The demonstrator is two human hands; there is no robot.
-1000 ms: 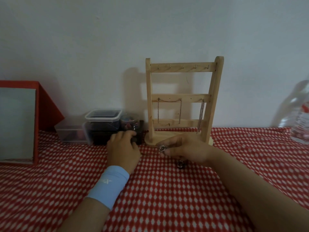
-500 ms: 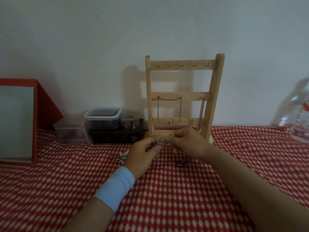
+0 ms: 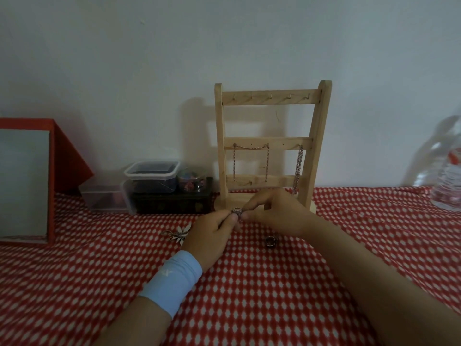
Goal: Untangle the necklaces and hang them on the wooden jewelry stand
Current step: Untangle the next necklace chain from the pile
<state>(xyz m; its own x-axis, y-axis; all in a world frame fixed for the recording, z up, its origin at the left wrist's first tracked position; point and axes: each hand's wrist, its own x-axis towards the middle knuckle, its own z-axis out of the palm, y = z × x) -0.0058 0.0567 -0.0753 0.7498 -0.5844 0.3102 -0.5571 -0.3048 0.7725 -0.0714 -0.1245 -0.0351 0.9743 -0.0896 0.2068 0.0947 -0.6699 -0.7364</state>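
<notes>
1. Your left hand (image 3: 209,236) has come away from the dark box (image 3: 172,202) left of the wooden jewelry stand (image 3: 270,146) and now meets your right hand (image 3: 277,213) just in front of the stand's base.
2. Far left of the stand, a red box (image 3: 25,181) stands by the wall. Nearer the stand, clear tubs (image 3: 152,168) and a small patterned tin (image 3: 190,182) sit on and beside the dark box.
3. Left of the stand's base and nearer you, a pale shell-like trinket (image 3: 178,234) lies on the red checked cloth (image 3: 249,295), just beside your left hand. That wrist wears a light blue wristband (image 3: 172,280).
4. Your left thumb and forefinger pinch the bunched necklace (image 3: 237,212) from its left side.
5. The necklace sits between both hands' fingertips, directly in front of the stand's base. You cannot tell whether it touches the cloth.
6. Your right thumb and forefinger pinch it from its right side, the other fingers curled.
7. Nearer you than the stand, under your right wrist, a small dark ring-shaped piece (image 3: 270,241) lies apart from both hands.
8. On the stand's middle bar, a draped chain (image 3: 250,161) spans two hooks at left and a straight chain (image 3: 298,168) hangs at right.
9. Far right of the stand is a clear bottle (image 3: 449,178).
</notes>
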